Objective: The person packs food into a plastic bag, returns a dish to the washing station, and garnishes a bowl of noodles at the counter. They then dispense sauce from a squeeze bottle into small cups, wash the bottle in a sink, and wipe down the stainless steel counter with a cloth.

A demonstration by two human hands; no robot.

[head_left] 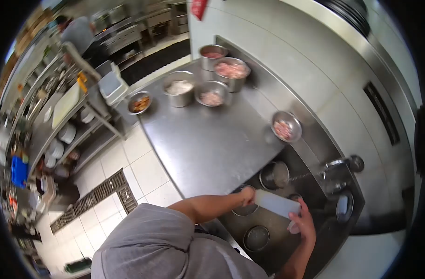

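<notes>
Over the sink, a long whitish plastic container (274, 203) lies tilted between my two hands. My left hand (248, 195) is closed around its left end. At the other end, my right hand (306, 222) has its fingers wrapped on the container's edge; a small pale pinkish thing (294, 227) shows by its palm, too unclear to name. Just beyond the container stands a metal pot (274, 175) in the sink, with a thin stream of water reaching toward it from the faucet (343, 163). A round metal dish (256, 238) sits in the sink below my hands.
On the steel counter (198, 149) stand a metal bowl of pink meat pieces (287, 126), a pot of meat (231, 69) and several other metal vessels with food. An oval metal dish (344, 207) is at the sink's right. Another person (80, 36) stands in the background at left.
</notes>
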